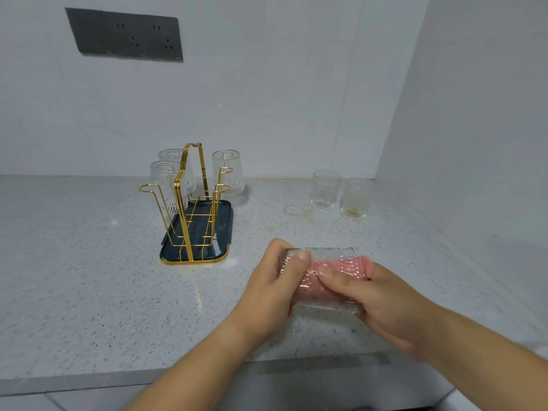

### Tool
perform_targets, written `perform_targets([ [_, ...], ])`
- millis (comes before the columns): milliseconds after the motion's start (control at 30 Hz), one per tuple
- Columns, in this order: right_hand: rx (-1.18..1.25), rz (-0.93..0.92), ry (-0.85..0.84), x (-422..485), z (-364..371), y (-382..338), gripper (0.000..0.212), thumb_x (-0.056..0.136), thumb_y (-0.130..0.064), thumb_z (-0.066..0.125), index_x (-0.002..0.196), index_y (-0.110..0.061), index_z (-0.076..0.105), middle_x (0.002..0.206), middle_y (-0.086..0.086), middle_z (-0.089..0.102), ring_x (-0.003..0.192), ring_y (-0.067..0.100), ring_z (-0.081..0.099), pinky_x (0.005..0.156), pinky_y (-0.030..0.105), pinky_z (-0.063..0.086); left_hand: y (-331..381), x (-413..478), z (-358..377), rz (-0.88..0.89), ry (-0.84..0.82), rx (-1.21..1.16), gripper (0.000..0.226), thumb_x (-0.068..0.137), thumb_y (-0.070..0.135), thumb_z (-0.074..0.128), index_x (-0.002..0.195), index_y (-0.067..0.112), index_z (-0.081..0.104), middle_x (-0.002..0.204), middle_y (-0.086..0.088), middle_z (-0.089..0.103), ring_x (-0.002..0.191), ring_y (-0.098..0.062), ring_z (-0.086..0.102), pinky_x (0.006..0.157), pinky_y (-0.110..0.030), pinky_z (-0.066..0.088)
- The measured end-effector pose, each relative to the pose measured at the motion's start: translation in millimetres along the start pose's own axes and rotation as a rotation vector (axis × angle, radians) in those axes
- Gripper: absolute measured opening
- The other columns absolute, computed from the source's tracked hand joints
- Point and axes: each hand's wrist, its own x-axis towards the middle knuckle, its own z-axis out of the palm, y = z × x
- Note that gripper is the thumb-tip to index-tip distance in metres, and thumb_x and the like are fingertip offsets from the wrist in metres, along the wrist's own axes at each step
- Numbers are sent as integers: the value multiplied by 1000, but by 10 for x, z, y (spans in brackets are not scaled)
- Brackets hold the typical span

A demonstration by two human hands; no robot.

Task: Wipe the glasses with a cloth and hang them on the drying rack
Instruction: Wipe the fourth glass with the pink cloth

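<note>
A dark socket panel (124, 35) sits high on the wall at the left. Below it, on the speckled grey countertop (89, 277) left of centre and toward the back edge, stands the drying rack (180, 185), gold wire rising from a dark tray (221, 232) with a gold rim. Three glasses hang on it mouth down: the rear left glass (172, 155), the front left glass (164, 179) and the right-side glass (228, 170). The rack's front pegs are bare. Right of the tray, a faint yellowish ring stain (296, 210) marks the counter. Near the back right corner two upright glasses stand just beside each other, the nearer-left one (325, 189) and the corner one (355, 200), which has a yellowish tint at its bottom.

Above the front edge, right of centre, the left hand (275, 280) grips the base end of the held glass (326, 252), fingers curled round it and thumb on top. This glass lies on its side, off the counter, with the pink cloth (341, 268) stuffed inside and poking out of its right end. The right hand (370, 304) grips that open end, thumb pressed on the outer wall over the cloth; its other fingers are hidden.
</note>
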Motion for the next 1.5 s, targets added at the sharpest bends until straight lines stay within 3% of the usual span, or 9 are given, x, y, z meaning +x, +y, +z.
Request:
perform_targets([
  [233, -1352, -347, -54, 53, -94, 100, 22, 98, -50, 52, 99, -33, 66, 94, -15, 69, 91, 3, 60, 103, 36, 43, 79, 91, -75, -709, -142, -389, 57, 91, 68, 52, 72, 15, 63, 55, -4, 46, 33, -9, 34, 33, -12, 22],
  [367, -740, -185, -86, 62, -89, 99, 23, 105, -27, 57, 119, -27, 75, 113, -7, 78, 109, 10, 72, 106, 31, 49, -2, 59, -116, -599, -331, -357, 76, 93, 78, 41, 98, 10, 74, 65, -7, 59, 48, -16, 50, 46, -25, 42],
  [533, -36, 34, 41, 87, -45, 81, 28, 100, -24, 60, 117, -9, 76, 116, 18, 77, 112, 34, 73, 109, 52, 49, -77, 34, -51, -267, -78, -121, 58, 87, 63, 58, 106, 8, 57, 86, -11, 63, 56, -16, 58, 46, -31, 45],
  [700, -561, -133, -35, 39, 1, 129, 26, 103, -37, 57, 106, -18, 75, 99, 12, 77, 92, 41, 72, 89, 59, 56, 22, 91, -76, -554, -80, -304, 58, 98, 59, 51, 78, 8, 69, 54, -7, 55, 37, -16, 44, 36, -19, 33],
  [833, -1199, -135, -50, -41, -35, 169, 46, 90, -67, 45, 106, -32, 71, 99, -14, 67, 97, 6, 58, 90, 35, 53, -25, 50, -122, -781, -208, -393, 58, 94, 66, 49, 72, 14, 65, 54, -6, 52, 36, -15, 43, 39, -16, 30],
  [1100, -172, 20, 81, 67, -35, 45, 26, 104, -25, 54, 113, -19, 77, 109, 3, 80, 106, 18, 76, 92, 28, 57, -90, -6, -42, -232, -88, -63, 59, 91, 69, 47, 106, 13, 55, 71, -1, 59, 52, -15, 52, 49, -32, 43],
  [1233, -490, -116, -34, 45, 53, 138, 22, 103, -36, 60, 117, -27, 74, 108, 13, 77, 104, 41, 71, 100, 59, 53, -26, 33, -61, -377, 0, -135, 56, 100, 61, 44, 80, 11, 60, 53, -2, 52, 38, -15, 41, 37, -20, 29],
  [1400, -1325, -260, -83, -20, 30, 138, 41, 96, -59, 46, 110, -30, 72, 107, -18, 69, 103, 1, 58, 107, 25, 38, -32, 25, -170, -750, -217, -293, 73, 94, 74, 43, 53, 17, 66, 46, -2, 53, 30, -11, 40, 34, -14, 24],
  [1500, -1004, -297, -97, 9, -6, 105, 31, 106, -41, 49, 119, -29, 75, 108, -27, 73, 103, -9, 64, 102, 14, 42, -102, 18, -210, -670, -334, -306, 81, 93, 80, 31, 76, 17, 78, 60, -6, 63, 43, -13, 52, 40, -20, 35],
])
